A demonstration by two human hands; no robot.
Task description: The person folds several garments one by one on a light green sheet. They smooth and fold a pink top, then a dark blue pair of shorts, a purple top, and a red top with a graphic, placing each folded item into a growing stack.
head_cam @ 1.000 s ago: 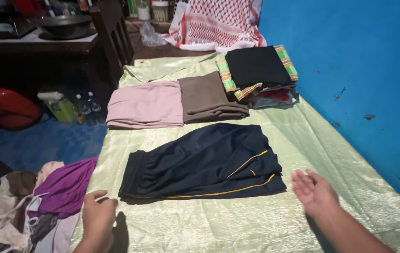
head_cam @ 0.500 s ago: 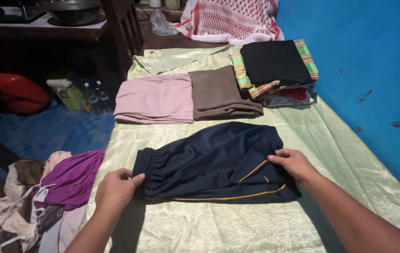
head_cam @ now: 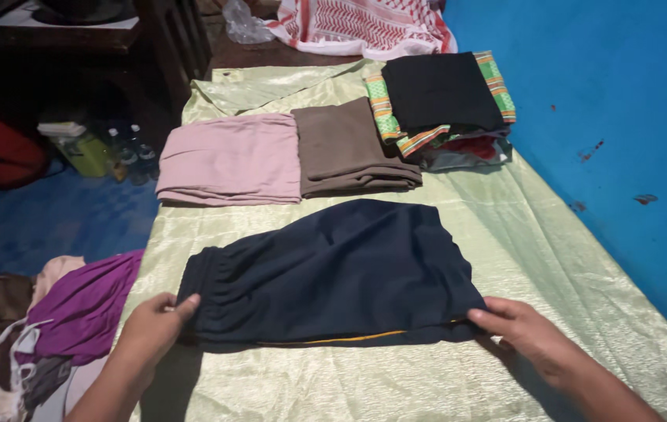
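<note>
Folded navy shorts (head_cam: 333,270) lay flat on a pale green satin sheet (head_cam: 552,258) covering the bed, directly ahead of both hands. Their long axis ran left to right across the view, with the gathered waistband at the left end and the hems at the right; a thin yellow stripe showed along the near edge. The left hand (head_cam: 150,328) pinched the near waistband corner between thumb and fingers. The right hand (head_cam: 525,332) gripped the near hem corner, its fingers curled onto the cloth. Each hand touched its own end, so neither was nearer than the other.

Beyond the shorts, on the same sheet, lay a folded pink garment (head_cam: 228,159) to the left, a folded brown garment (head_cam: 349,148) just beside it, and a stack topped by a black cloth (head_cam: 439,94) over green-striped fabric farther right. A red-and-white patterned cloth (head_cam: 361,25) lay past that stack. Left of the shorts, off the bed edge, sat a heap of unfolded clothes with a purple piece (head_cam: 83,309) uppermost. Farther left and beyond the shorts, a green box with a pale lid (head_cam: 79,146) and small bottles stood on the blue floor; their labels were too small to make out. A blue wall (head_cam: 622,101) bounded the right side.
</note>
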